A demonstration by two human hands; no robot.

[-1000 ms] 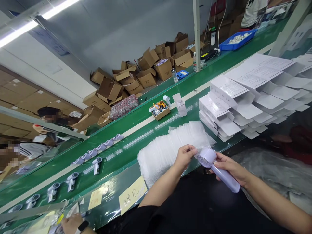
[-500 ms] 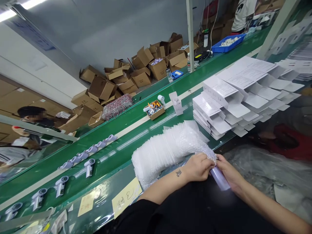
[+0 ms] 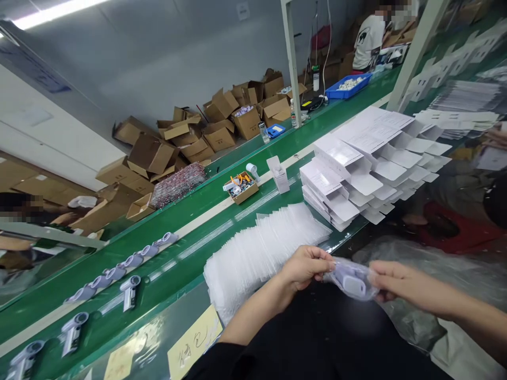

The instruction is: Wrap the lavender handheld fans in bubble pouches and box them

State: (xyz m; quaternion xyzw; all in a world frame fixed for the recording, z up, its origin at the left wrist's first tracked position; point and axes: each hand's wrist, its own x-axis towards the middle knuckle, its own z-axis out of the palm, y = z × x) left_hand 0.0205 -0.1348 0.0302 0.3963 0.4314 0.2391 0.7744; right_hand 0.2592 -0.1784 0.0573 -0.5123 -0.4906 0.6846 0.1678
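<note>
A lavender handheld fan [image 3: 354,285], wrapped in a clear bubble bag, is held in front of my body. My left hand [image 3: 308,268] pinches one end of the bag between thumb and fingers. At the other end, my right hand [image 3: 396,279] is closed on the bag's edge, its lower fingers partly hidden. Close beyond my left forearm lies a long row of clear bubble bags [image 3: 257,248], standing on edge against each other. Several lavender fans with round heads and handles lie on the green belt at left, among them a fan [image 3: 130,293].
White open cartons [image 3: 356,169] are stacked beyond my hands at right. Further along the belt [image 3: 190,253] stand a small parts box [image 3: 242,189] and a single white box [image 3: 278,175]. Clear plastic sheeting [image 3: 420,295] lies low at right. Co-workers are at far left and back right.
My hands have moved apart; the bagged fan, earlier slanting down between them, now lies stretched sideways. The view has shifted, and the nearer fans appear further left.
</note>
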